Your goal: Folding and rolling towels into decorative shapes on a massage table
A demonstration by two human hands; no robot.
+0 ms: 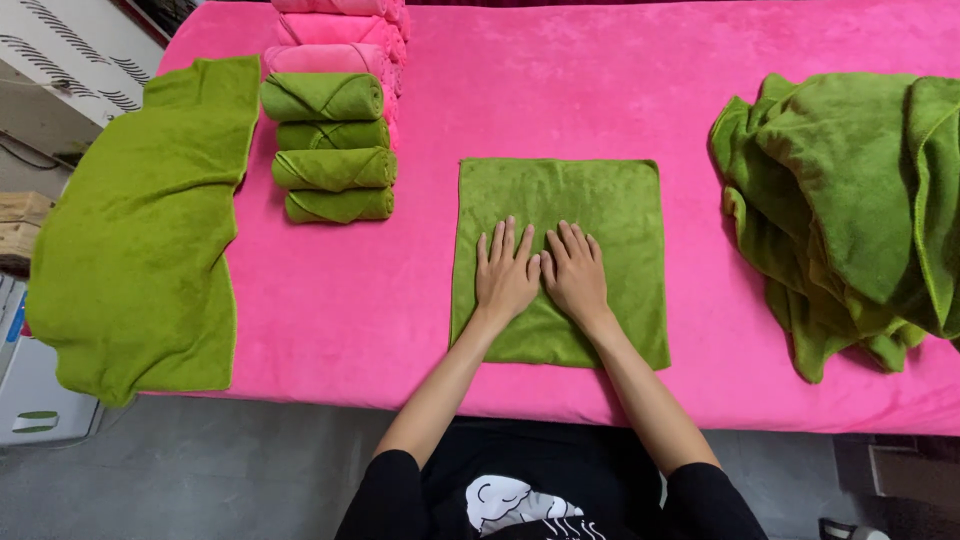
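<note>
Green plush square towel (560, 200) under flat hands (540, 275)

A table (330, 330) covered in bright pink cloth fills most of the view, evenly lit with no hard shadows. Below its near edge runs a grey floor (200, 480). At the far left stand a white panel with dark wavy streaks (70, 50), a pale wooden block (18, 225), and a white box (30, 395) on the floor.
</note>
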